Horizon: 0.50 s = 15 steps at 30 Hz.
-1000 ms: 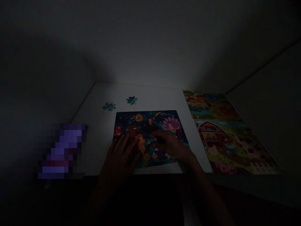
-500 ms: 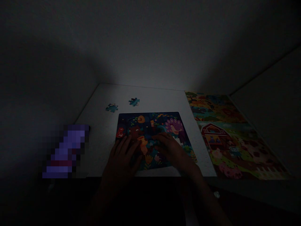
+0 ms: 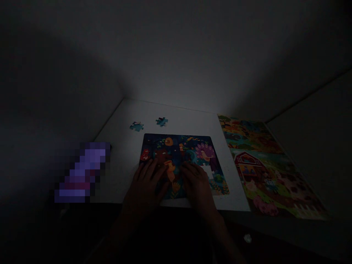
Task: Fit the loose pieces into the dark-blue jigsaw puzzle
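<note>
The scene is very dark. A dark-blue jigsaw puzzle [image 3: 189, 150] with a peacock and other animals lies on a white table [image 3: 123, 154]. My left hand [image 3: 144, 183] rests flat on its lower left part, fingers spread. Pressed flat on the lower middle of the puzzle is my right hand [image 3: 196, 185], also with fingers stretched out. A white gap [image 3: 209, 171] shows in the puzzle just right of my right hand. Two loose blue puzzle pieces [image 3: 136, 126] [image 3: 161, 121] lie on the table beyond the puzzle's top left corner.
A larger farm-scene puzzle [image 3: 261, 165] with a red barn lies to the right, its edge touching the table's right side. A blurred purple object [image 3: 82, 172] sits at the table's left edge. Walls close in behind and on the left.
My right hand has slid left and toward me along the puzzle, uncovering the white gap. My left hand has stayed flat on the puzzle. The view has shifted slightly.
</note>
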{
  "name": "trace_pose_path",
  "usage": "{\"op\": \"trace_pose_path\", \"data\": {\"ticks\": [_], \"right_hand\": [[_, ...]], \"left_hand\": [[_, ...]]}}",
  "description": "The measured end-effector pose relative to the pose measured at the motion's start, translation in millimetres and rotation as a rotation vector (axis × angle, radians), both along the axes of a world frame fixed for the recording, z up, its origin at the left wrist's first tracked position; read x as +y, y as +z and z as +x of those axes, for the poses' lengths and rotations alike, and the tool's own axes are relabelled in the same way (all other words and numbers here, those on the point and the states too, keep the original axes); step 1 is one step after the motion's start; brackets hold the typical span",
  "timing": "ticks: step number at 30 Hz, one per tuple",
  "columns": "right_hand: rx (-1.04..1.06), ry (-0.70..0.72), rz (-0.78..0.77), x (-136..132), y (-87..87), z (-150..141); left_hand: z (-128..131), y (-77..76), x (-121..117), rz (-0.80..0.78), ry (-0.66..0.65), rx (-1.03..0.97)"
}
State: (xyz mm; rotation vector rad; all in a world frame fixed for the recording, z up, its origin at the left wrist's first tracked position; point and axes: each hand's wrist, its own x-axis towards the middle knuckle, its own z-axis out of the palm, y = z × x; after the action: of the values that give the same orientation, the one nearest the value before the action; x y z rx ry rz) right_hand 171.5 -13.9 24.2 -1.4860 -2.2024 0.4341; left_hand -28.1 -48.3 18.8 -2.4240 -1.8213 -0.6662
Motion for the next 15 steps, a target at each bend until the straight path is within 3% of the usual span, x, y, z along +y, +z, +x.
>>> {"op": "trace_pose_path", "data": {"ticks": [10,13,15], "right_hand": [[0.002,0.048,0.057,-17,-2.4,11],[0.055,0.026,0.057,4,12.5,4],[0.094,0.055,0.036,35,27.9,-13]], "left_hand": [[-1,-3.0,-2,0.052,0.008,0.023],[-3,-4.9,-2,0.045,0.017,0.018],[-3,-5.3,-3,0.032,0.009,0.028]]}}
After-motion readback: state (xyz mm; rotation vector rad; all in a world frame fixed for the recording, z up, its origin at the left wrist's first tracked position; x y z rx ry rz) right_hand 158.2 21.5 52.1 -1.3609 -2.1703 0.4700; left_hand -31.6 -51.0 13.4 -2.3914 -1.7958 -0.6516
